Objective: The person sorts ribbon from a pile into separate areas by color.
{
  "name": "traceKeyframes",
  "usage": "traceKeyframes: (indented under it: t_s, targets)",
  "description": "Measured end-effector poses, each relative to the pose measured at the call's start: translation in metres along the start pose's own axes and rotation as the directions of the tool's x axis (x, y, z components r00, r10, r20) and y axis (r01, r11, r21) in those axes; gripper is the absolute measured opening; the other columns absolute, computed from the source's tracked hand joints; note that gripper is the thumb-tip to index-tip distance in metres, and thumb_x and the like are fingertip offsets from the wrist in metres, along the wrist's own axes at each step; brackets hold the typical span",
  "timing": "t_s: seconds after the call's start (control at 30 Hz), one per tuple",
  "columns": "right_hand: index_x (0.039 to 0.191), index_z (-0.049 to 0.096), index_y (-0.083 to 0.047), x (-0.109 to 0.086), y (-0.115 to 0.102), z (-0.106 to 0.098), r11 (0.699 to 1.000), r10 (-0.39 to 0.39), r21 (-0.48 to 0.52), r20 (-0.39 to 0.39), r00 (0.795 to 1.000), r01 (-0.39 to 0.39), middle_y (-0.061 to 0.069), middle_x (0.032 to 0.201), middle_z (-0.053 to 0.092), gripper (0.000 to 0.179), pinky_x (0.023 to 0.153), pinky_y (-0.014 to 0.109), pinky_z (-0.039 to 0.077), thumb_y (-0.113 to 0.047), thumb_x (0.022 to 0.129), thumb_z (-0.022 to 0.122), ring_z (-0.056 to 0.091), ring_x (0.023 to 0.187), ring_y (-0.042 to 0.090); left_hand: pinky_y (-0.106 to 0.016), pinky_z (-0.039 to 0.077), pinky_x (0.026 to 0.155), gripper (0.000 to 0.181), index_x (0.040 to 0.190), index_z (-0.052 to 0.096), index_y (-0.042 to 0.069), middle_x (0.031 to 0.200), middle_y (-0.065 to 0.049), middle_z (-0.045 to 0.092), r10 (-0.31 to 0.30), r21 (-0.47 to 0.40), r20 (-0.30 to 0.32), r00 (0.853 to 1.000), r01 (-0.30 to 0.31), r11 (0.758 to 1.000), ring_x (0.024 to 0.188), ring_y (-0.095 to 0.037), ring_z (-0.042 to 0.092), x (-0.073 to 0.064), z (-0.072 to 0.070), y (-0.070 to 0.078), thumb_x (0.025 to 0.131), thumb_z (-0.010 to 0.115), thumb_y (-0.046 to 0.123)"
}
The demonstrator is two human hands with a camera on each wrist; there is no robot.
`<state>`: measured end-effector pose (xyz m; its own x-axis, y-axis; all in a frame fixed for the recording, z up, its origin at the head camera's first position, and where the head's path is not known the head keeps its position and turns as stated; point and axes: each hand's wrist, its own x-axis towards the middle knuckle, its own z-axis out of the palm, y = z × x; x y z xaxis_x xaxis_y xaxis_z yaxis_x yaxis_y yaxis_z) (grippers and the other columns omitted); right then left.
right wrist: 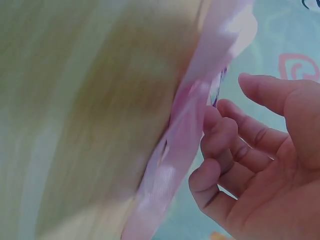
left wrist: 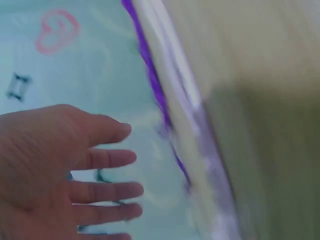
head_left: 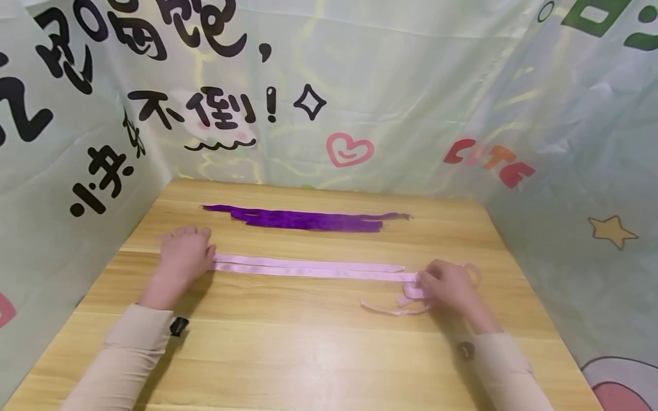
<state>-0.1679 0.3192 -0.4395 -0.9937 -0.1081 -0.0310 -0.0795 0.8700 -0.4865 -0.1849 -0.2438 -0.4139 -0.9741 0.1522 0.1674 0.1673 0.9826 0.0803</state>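
Pink ribbon point(head_left: 308, 269) lies in two long, nearly parallel strips across the table, with looped and loose ends under and beside my right hand. At the strips' left end is my left hand point(head_left: 186, 251); the left wrist view shows its fingers point(left wrist: 107, 191) straight and spread, holding nothing. My right hand point(head_left: 449, 282) is over the strips' right end. In the right wrist view its fingers point(right wrist: 220, 132) are loosely bent beside the pink ribbon point(right wrist: 175, 165), the thumb standing apart. Whether a fingertip touches the ribbon there I cannot tell.
Behind the pink strips lies a flat bundle of purple ribbon point(head_left: 313, 220) with frayed, uneven ends. A wooden table point(head_left: 288, 354) carries everything. Printed cloth point(head_left: 411, 85) hangs along the back and both sides.
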Motion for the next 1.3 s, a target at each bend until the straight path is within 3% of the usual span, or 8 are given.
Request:
traceKeyframes:
  t_s: [0.1,0.23,0.33,0.47,0.77,1.0,1.2,1.3]
  targets:
    - [0.103,0.074,-0.004,-0.006,-0.004,-0.005,0.999,-0.002,-0.042,-0.045,0.999,0.000,0.008,0.088,0.075,0.022,0.093,0.057,0.039,-0.026,0.102,0.068,0.062,0.084,0.027,-0.066,0.054,0.086,0.034,0.120,0.067,-0.004,0.108,-0.028,0.070,0.138,-0.037,-0.038,0.990,-0.140,0.990,0.100,-0.048,0.067,0.007,0.001,0.032,0.100,0.066,0.023]
    - [0.109,0.074,-0.004,-0.015,-0.019,-0.006,0.999,-0.013,0.043,-0.029,0.999,0.015,0.008,0.089,0.074,0.022,0.085,0.046,0.048,-0.023,0.102,0.069,0.062,0.079,0.025,-0.056,0.059,0.081,0.026,0.113,0.071,-0.001,0.101,-0.019,0.073,0.316,-0.132,-0.057,0.947,-0.321,0.938,0.092,-0.036,0.070,0.012,0.012,0.080,0.099,0.071,0.020]
    - [0.110,0.075,-0.006,-0.023,-0.030,-0.001,0.990,-0.099,0.098,-0.005,0.995,0.099,0.005,0.090,0.072,0.018,0.069,0.030,0.050,-0.022,0.100,0.072,0.059,0.072,0.016,-0.049,0.061,0.083,0.025,0.113,0.072,0.001,0.101,-0.014,0.074,0.406,-0.203,-0.034,0.913,-0.404,0.892,0.089,-0.030,0.070,0.012,0.020,0.117,0.098,0.073,0.021]
    - [0.105,0.077,-0.013,-0.031,-0.041,0.009,0.966,-0.247,0.077,-0.005,0.969,0.246,-0.001,0.091,0.069,0.012,0.065,0.025,0.049,-0.020,0.095,0.078,0.054,0.072,0.008,-0.046,0.061,0.086,0.026,0.114,0.074,0.003,0.105,-0.013,0.074,0.492,-0.270,0.009,0.871,-0.471,0.839,0.091,-0.028,0.071,0.015,0.029,0.157,0.097,0.074,0.023]
    - [0.115,0.073,-0.001,-0.038,-0.052,0.021,0.931,-0.338,0.180,0.101,0.936,0.317,0.004,0.094,0.075,0.029,0.070,0.025,0.058,-0.015,0.091,0.081,0.068,0.080,0.009,-0.041,0.059,0.088,0.030,0.118,0.074,0.011,0.103,-0.004,0.072,0.590,-0.298,0.116,0.799,-0.539,0.788,0.091,-0.019,0.067,0.019,0.046,0.222,0.099,0.073,0.034]
    - [0.115,0.074,-0.005,-0.038,-0.054,0.029,0.931,-0.354,0.152,0.141,0.924,0.333,0.007,0.107,0.075,0.029,0.084,0.038,0.062,-0.016,0.089,0.083,0.072,0.096,0.023,-0.028,0.047,0.071,0.021,0.095,0.068,0.020,0.081,0.007,0.057,0.657,-0.239,0.149,0.739,-0.618,0.749,0.074,-0.009,0.051,0.020,0.056,0.261,0.098,0.073,0.039]
    - [0.109,0.075,-0.007,-0.036,-0.055,0.034,0.926,-0.376,0.094,0.160,0.913,0.365,0.004,0.102,0.077,0.023,0.087,0.039,0.061,-0.012,0.087,0.082,0.072,0.094,0.020,-0.027,0.049,0.066,0.019,0.083,0.065,0.022,0.077,0.009,0.061,0.681,-0.187,0.131,0.720,-0.657,0.730,0.071,-0.008,0.057,0.016,0.061,0.283,0.097,0.073,0.033]
    - [0.100,0.075,-0.010,-0.035,-0.053,0.035,0.928,-0.373,0.065,0.164,0.913,0.368,-0.004,0.088,0.074,0.010,0.078,0.031,0.059,-0.014,0.091,0.079,0.066,0.079,0.009,-0.027,0.049,0.065,0.013,0.088,0.069,0.021,0.080,0.008,0.066,0.689,-0.151,0.128,0.714,-0.672,0.725,0.074,-0.010,0.062,0.013,0.063,0.289,0.100,0.069,0.029]
